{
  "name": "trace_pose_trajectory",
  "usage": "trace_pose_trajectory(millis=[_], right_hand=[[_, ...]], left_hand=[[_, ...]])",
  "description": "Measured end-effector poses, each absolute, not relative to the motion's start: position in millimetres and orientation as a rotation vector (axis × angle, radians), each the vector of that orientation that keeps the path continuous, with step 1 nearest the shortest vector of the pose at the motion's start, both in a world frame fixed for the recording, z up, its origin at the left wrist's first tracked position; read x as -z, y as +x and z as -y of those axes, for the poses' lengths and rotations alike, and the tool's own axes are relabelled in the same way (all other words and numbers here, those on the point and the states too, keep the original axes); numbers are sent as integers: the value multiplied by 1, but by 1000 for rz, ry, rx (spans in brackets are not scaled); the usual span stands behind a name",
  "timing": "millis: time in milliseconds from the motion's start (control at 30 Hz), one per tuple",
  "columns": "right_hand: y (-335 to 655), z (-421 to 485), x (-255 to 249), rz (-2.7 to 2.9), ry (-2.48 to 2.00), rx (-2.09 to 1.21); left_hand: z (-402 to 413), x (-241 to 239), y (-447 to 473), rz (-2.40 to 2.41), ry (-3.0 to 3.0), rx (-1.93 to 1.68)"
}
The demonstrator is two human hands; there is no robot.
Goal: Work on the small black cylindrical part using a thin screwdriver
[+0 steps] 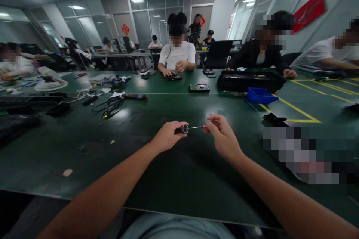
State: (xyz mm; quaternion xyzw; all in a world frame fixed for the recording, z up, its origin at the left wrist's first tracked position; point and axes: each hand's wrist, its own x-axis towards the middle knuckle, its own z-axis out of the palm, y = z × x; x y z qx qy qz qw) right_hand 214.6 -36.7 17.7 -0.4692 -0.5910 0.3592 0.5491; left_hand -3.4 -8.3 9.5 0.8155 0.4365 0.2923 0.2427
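Note:
My left hand [169, 134] is closed around a small dark cylindrical part [185, 129] whose round, light-rimmed end faces right. Between thumb and fingers, my right hand [223, 134] grips a thin screwdriver [198, 127] by its red handle. The metal shaft points left, and its tip reaches the round end of the part; whether it sits inside cannot be made out. Both hands are held above the green table [179, 179], near its middle.
Opposite sits a person [177, 54] handling a dark device. A hard drive [199, 88], a blue bin [260, 96] and a long black casing [251, 80] lie farther back. Black cables [110, 106] and an electric screwdriver [134, 96] are at left. A pixelated patch covers the right.

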Motion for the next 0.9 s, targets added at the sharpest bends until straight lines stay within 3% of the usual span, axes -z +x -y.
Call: trace_pose_trajectory(millis=[500, 900], right_hand=[[220, 16, -9, 830, -1054, -1331], [219, 24, -8, 1270, -1125, -874]], left_hand=[[10, -12, -4, -1123, 2443, -680], [9, -11, -4, -1227, 2433, -628]])
